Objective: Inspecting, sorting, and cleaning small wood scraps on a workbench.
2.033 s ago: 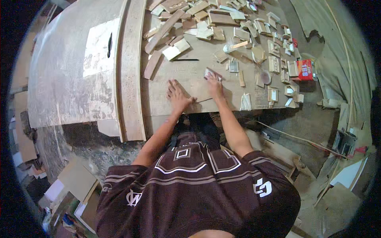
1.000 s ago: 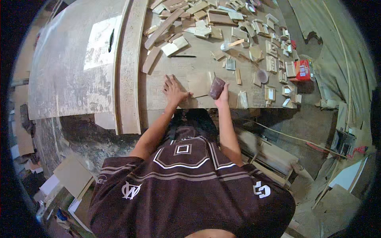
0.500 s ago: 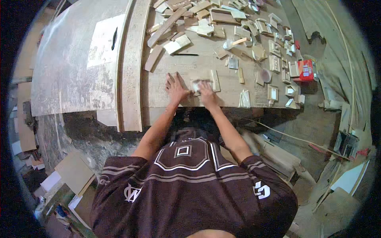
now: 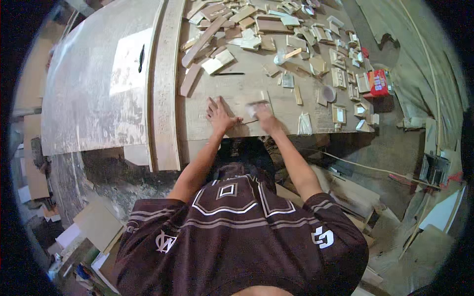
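Note:
My left hand (image 4: 220, 117) lies with spread fingers on the wooden tabletop, its thumb stretched toward my right hand. My right hand (image 4: 267, 120) is closed over a small whitish pad (image 4: 254, 109), blurred by motion, and presses it down on a flat, pale wooden piece (image 4: 265, 97). Much of that piece is hidden under the hand and the pad. A narrow wooden strip (image 4: 298, 95) and a folded white cloth-like thing (image 4: 304, 123) lie to the right. Beyond my hands is a thin dark stick (image 4: 228, 74).
Many wooden offcuts (image 4: 219, 61) are heaped at the far side. Small framed wooden pieces (image 4: 338, 114) line the right edge, with a round dish (image 4: 327, 93) and a red package (image 4: 378, 83). A long raised plank (image 4: 165, 98) borders the left, beside a worn sheet (image 4: 89, 108).
My right hand has moved right with the whitish pad, across the wooden piece. The left hand stays almost in place, its thumb now further out. The view has shifted slightly.

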`<state>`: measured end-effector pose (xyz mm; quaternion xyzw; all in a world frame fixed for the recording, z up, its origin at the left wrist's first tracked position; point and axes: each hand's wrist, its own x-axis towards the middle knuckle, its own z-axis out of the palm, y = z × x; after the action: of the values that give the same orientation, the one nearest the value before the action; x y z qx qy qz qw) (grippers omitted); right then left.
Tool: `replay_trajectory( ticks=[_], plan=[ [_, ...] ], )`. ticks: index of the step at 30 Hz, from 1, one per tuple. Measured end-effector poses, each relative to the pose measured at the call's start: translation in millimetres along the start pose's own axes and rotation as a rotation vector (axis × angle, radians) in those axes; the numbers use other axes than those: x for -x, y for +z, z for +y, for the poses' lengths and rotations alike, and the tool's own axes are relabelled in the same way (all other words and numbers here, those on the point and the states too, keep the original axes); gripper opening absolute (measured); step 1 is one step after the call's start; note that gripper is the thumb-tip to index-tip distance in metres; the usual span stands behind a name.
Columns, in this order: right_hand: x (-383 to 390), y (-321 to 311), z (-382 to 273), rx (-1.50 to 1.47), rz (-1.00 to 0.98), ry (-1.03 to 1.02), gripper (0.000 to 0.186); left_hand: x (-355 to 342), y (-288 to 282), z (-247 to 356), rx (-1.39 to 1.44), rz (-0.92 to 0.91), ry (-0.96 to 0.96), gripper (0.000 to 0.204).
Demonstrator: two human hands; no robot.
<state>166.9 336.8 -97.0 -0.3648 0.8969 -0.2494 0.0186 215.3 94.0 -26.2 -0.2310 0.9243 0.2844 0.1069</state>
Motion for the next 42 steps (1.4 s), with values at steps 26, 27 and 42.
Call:
replay_trajectory(
  ticks=[26, 27, 42],
  plan=[
    [17, -16, 19, 0.007, -0.081, -0.046, 0.039, -16, 11, -5, -0.024, 0.029, -0.007, 0.138],
    [-6, -59, -7, 0.01, -0.212, 0.193, 0.038, -10, 18, -27, -0.017, 0.054, -0.06, 0.138],
    [80, -141, 121, 0.126, 0.37, 0.926, 0.031, 2, 45, 34, -0.193, 0.058, 0.148, 0.097]
  ],
)
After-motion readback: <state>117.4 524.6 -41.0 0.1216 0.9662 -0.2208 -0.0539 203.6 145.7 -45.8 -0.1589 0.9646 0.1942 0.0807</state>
